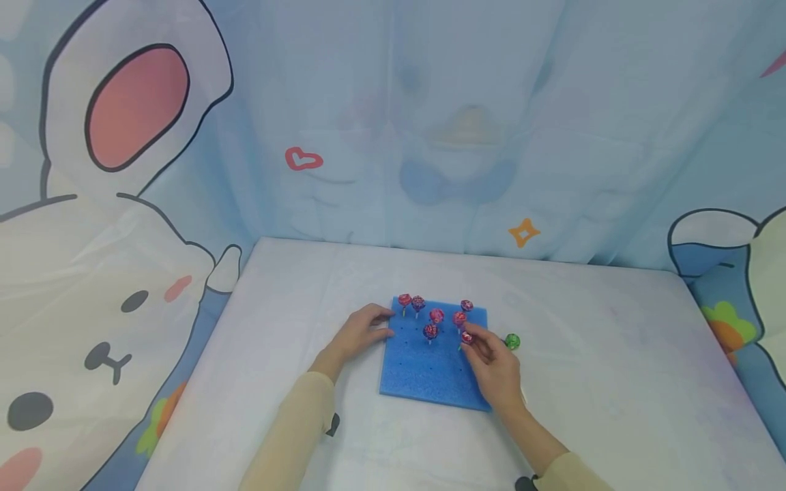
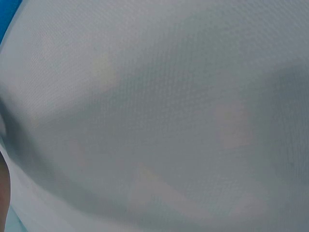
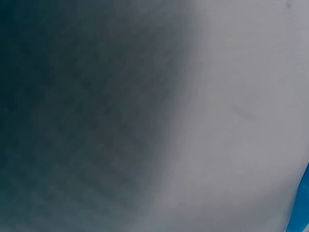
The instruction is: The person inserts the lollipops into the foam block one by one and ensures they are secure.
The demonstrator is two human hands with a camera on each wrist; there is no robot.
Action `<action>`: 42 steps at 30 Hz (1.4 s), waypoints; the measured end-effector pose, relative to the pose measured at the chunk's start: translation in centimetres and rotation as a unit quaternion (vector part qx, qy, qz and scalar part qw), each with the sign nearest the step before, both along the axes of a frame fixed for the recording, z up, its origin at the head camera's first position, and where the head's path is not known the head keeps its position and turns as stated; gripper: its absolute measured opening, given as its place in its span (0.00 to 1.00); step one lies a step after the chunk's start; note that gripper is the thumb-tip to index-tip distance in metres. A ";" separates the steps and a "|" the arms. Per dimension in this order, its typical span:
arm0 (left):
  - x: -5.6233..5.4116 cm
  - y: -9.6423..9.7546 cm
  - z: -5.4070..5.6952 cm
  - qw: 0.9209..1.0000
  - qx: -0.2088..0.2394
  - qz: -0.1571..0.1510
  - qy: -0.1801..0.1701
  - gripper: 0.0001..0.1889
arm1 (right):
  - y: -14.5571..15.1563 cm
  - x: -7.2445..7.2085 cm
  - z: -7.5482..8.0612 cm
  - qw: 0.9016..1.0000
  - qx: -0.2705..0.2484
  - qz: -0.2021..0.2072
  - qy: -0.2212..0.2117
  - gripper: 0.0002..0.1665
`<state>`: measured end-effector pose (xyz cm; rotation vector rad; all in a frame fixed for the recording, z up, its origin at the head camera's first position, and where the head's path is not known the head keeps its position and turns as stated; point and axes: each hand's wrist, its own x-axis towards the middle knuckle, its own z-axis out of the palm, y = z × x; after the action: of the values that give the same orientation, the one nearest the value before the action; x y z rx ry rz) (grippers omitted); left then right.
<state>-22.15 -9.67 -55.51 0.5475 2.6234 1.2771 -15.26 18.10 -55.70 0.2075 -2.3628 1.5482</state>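
Note:
A blue foam board point(image 1: 424, 374) with small holes lies on the table, several wrapped lollipops standing in its upper part. Between thumb and fingers, my right hand point(image 1: 499, 372) pinches a red-and-white lollipop point(image 1: 467, 337) over the board's right side. Just behind it stands another red lollipop point(image 1: 459, 318). My left hand point(image 1: 356, 334) touches the board's left edge, thumb and fingers extended. A green lollipop point(image 1: 512, 341) shows beyond the right hand, its stick mostly hidden. Both wrist views show mainly white cloth, with a corner of blue board point(image 3: 301, 205) in the right one.
White cloth covers the table point(image 1: 614, 368). A light blue printed curtain point(image 1: 479, 82) hangs along the back edge and both sides. Toward the board's top left stand a red lollipop point(image 1: 404, 300) and a purple one point(image 1: 419, 303).

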 end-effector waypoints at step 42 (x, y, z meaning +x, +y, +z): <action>0.2 0.1 0.1 1.000 -0.005 0.007 -0.004 0.22 | 0.7 -0.2 0.3 0.997 0.077 0.014 -0.024 0.26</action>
<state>-21.97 -9.58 -55.38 0.5238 2.6306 1.2669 -15.43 18.76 -55.43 0.2413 -2.5295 1.3982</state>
